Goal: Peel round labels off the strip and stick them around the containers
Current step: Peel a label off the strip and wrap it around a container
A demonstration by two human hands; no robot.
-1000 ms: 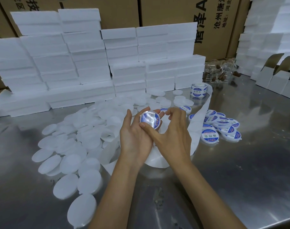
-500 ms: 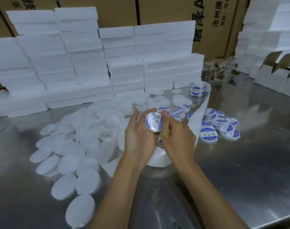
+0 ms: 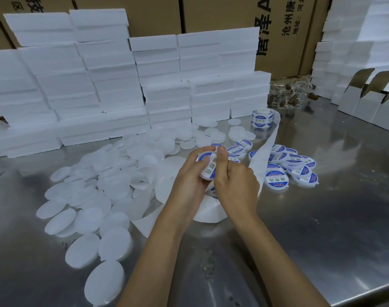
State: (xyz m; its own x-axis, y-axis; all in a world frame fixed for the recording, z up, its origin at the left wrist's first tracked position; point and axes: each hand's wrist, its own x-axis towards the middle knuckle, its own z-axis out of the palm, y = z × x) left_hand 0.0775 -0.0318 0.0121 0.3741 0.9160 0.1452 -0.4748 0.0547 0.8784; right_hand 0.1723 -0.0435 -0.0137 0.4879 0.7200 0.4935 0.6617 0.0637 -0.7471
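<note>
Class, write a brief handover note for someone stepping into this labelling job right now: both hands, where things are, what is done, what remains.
Left hand holds a round container; right hand presses its label on.
Label roll stands at the back of the steel table; its backing strip trails to the hands.
Done: labelled containers piled on the right.
Left: unlabelled white containers heaped on the left.

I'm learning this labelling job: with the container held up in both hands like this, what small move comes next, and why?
Probably press the label flat with the right hand, then set the container with the labelled pile. The left hand grips it, the label already faces up, and the right thumb rests on it.
</note>
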